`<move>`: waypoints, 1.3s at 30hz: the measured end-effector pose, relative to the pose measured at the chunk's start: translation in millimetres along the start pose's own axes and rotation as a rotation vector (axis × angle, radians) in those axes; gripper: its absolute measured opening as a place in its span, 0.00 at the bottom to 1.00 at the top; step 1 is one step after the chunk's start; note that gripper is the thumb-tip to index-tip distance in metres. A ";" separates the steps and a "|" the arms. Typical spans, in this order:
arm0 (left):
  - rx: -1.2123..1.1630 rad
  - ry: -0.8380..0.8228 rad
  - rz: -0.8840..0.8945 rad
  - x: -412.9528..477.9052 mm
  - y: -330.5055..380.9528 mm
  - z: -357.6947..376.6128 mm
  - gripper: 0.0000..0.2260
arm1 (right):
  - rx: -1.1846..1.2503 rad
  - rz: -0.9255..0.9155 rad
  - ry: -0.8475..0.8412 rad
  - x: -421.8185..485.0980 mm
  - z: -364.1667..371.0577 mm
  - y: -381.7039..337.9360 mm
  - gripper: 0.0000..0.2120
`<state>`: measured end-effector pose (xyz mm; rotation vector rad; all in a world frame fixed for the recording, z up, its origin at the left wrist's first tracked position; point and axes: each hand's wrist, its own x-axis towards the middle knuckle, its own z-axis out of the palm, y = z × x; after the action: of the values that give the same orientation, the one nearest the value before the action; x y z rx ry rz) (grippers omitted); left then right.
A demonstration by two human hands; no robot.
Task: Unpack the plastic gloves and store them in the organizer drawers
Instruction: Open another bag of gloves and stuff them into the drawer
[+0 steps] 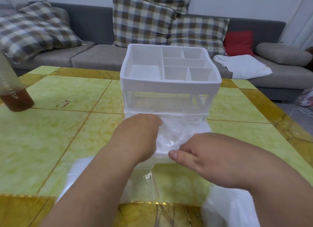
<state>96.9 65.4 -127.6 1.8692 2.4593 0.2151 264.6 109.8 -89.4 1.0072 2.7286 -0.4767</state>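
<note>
Two hands at the open drawer (207,125): left hand (141,133) curls round the gloves (171,135), right hand (201,157) pinches the drawer front; tuck loose edges below the rim.

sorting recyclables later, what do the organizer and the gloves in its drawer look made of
Organizer: likely rigid plastic, matte white top, clear see-through lower walls. Gloves: seemingly thin translucent plastic film, given the crinkles and glossy highlights.

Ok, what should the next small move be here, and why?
Probably the left hand presses the crumpled clear plastic gloves lower into the pulled-out clear bottom drawer: they seem to bulge near its rim, and the right hand holds its front.
</note>
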 end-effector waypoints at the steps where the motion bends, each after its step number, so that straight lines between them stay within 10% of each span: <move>1: 0.011 0.018 0.000 -2.0 -1.5 -3.8 0.22 | 0.029 0.012 0.066 -2.4 -3.8 -2.1 0.29; 5: 0.123 0.038 -0.008 -8.8 -6.2 -12.2 0.23 | 0.017 0.034 0.349 4.8 -7.8 -4.1 0.22; 9: 0.173 -0.004 -0.039 -9.4 -8.7 -6.5 0.24 | -0.062 0.065 0.285 32.6 14.8 8.8 0.07; 15: 0.118 -0.083 -0.007 -5.7 -11.2 -6.8 0.27 | 0.026 0.126 0.105 55.7 14.5 13.4 0.27; 29: 0.161 -0.010 -0.116 -12.5 1.1 -16.7 0.19 | 0.011 0.116 0.121 30.9 -6.6 8.9 0.12; 39: 0.093 0.107 -0.142 -16.3 25.0 -25.3 0.16 | 0.597 0.332 0.579 -43.9 -17.5 51.5 0.12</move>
<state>122.2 54.3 -99.9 1.7491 2.7052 0.2025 330.2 126.9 -72.4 1.9756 2.8334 -1.1241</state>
